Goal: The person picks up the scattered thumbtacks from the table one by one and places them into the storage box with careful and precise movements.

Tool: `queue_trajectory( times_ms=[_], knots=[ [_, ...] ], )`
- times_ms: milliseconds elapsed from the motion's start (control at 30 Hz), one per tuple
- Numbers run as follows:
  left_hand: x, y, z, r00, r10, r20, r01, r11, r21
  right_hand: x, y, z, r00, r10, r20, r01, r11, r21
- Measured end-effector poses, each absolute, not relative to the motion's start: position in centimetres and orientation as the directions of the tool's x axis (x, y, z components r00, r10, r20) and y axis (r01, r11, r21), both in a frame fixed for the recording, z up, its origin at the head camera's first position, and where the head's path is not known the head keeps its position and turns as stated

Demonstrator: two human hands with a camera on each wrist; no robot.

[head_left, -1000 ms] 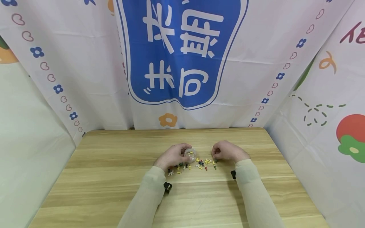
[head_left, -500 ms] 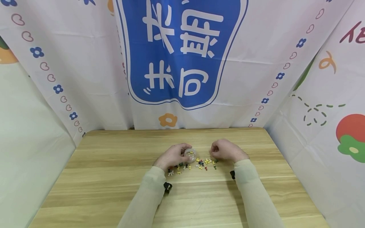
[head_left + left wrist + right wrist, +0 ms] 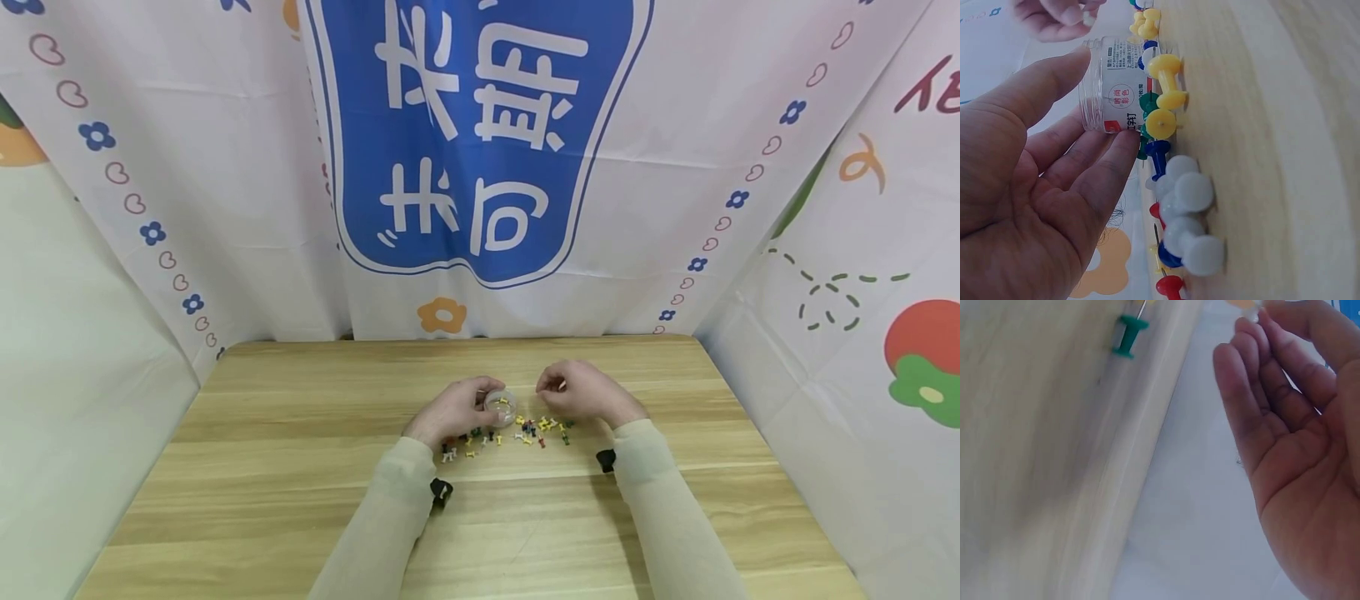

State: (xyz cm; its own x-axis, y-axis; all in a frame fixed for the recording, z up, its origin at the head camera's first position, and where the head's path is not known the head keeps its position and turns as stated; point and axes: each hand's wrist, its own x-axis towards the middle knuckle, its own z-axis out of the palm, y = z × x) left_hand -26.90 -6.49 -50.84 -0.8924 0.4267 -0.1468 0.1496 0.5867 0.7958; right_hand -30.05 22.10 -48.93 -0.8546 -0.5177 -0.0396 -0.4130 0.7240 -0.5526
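My left hand (image 3: pixel 452 411) holds a small clear plastic jar (image 3: pixel 1124 87) with a printed label, thumb on one side and fingers on the other. The jar stands upright with its mouth up, and a yellow pin shows inside it in the head view. To the right, my right hand (image 3: pixel 588 393) is raised over the table, thumb and index finger pinching a white push pin (image 3: pixel 1089 19). In the right wrist view this push pin (image 3: pixel 1250 312) shows at the fingertips, near the top edge. Loose yellow push pins (image 3: pixel 1167 81) lie close by the jar.
Push pins in several colours lie scattered in front of the jar, among them white ones (image 3: pixel 1194 190) and a green one (image 3: pixel 1127 336). They rest on a wooden table (image 3: pixel 337 517). A printed white cloth (image 3: pixel 247 208) hangs behind the table's far edge.
My right hand has lifted from among the pins and moved left toward the jar with the white push pin. The left hand and jar have stayed in place.
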Motion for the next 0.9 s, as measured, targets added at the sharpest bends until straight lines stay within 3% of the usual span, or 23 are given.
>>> queue_trajectory(
  times_ms=[400,900],
  knots=[
    [-26.9,-6.6,-50.8,-0.894,0.426,-0.138,0.155,0.584,0.797,-29.7,20.2,-49.1,-0.842,-0.536,0.068,-0.463,0.65,-0.603],
    [-26.9,-6.6,-51.0,-0.888,0.438,-0.137,0.155,0.566,0.81,-29.0,18.0,-49.6,-0.834,-0.548,0.065,-0.448,0.605,-0.659]
  ],
)
